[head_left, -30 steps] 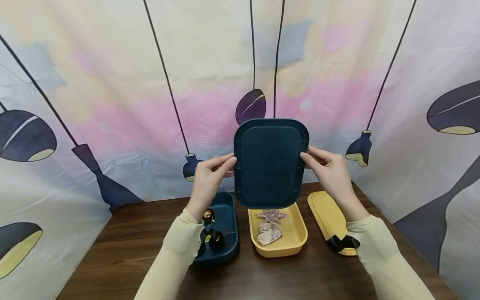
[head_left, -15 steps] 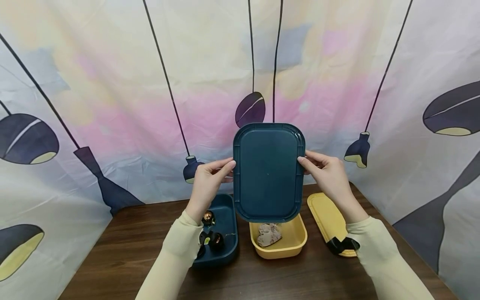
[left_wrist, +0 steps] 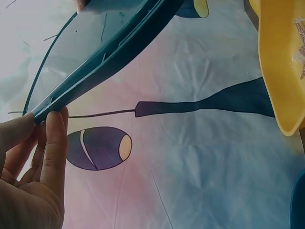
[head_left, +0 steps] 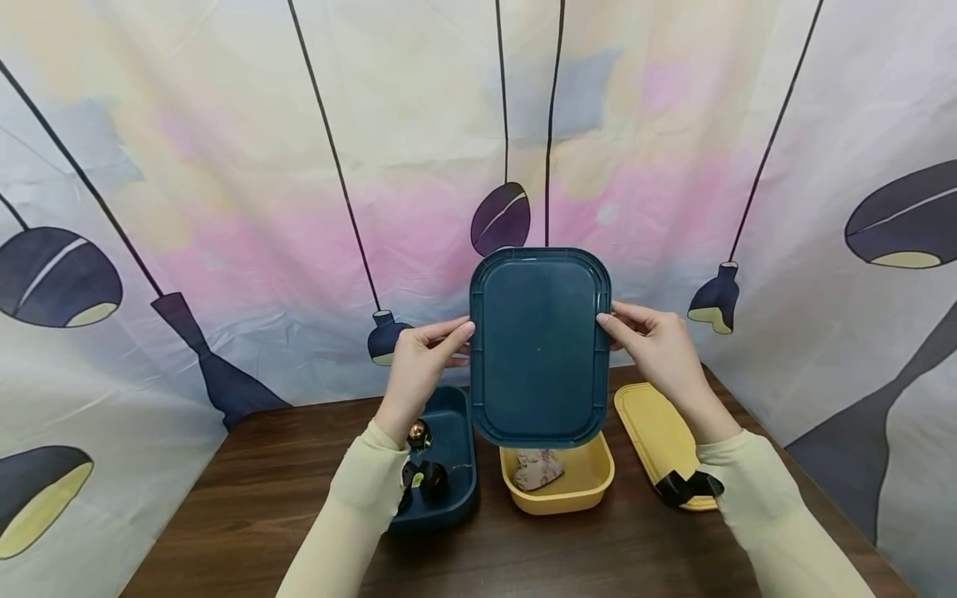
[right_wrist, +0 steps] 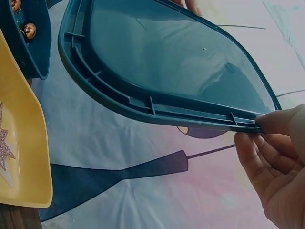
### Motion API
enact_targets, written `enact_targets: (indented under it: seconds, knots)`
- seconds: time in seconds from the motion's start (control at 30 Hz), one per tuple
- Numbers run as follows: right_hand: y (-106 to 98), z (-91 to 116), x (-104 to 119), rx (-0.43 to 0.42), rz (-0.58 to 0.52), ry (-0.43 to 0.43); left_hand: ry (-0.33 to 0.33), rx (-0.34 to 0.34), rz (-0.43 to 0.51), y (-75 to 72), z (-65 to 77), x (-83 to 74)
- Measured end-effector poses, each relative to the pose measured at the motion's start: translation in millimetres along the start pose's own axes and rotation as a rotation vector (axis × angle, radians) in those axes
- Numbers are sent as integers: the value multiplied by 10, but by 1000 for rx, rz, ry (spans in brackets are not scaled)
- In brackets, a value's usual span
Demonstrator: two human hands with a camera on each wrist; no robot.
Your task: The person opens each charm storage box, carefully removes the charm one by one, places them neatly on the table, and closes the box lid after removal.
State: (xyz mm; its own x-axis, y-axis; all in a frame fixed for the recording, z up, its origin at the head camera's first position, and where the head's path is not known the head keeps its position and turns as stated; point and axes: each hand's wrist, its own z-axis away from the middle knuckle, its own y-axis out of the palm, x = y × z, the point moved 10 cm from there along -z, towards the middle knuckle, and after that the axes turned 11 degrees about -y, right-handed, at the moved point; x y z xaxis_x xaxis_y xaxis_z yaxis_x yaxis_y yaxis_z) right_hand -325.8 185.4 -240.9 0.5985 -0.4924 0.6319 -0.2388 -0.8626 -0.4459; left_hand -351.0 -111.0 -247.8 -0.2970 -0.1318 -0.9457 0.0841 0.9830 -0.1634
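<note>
A dark blue-green plastic lid (head_left: 540,349) is held upright above the table, its ribbed underside towards me. My left hand (head_left: 420,365) pinches its left edge between thumb and fingers; my right hand (head_left: 658,349) pinches the right edge the same way. Behind and below the lid stands a yellow box (head_left: 591,498), partly covered by it in the head view. A marbled heart-shaped ornament (head_left: 537,470) lies inside that box, and a pink glittery star (right_wrist: 5,145) shows there in the right wrist view. Left of it, a dark blue box (head_left: 459,498) holds shiny copper and black balls (head_left: 432,479).
A yellow lid (head_left: 654,432) lies flat on the brown wooden table (head_left: 254,498) at the right. Black straps (head_left: 688,488) show by the right cuff. A curtain (head_left: 419,124) printed with lamps hangs behind the table.
The blue-green lid has come down slightly and tilted, so more of its height shows. It now hides the star in the head view. Both hands keep their pinch.
</note>
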Motion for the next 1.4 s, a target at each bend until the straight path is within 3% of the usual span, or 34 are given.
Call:
enact_targets:
  seconds: [0.3, 0.73, 0.97, 1.17, 1.4]
  knots:
    - [-52, -7, -23, -3, 6, 6, 2, 15, 15, 46, -39, -14]
    - [-53, 5, -170, 2, -7, 16, -24, 9, 50, 169, -60, 130]
    - [-92, -45, -243, -12, 57, -4, -20, 12, 55, 259, -81, 162]
    - [-159, -89, -333, -3, 79, 5, -21, 49, 57, 411, -114, 188]
    - [-361, -109, -457, -5, 158, -6, -37, 116, 64, 729, -150, 268]
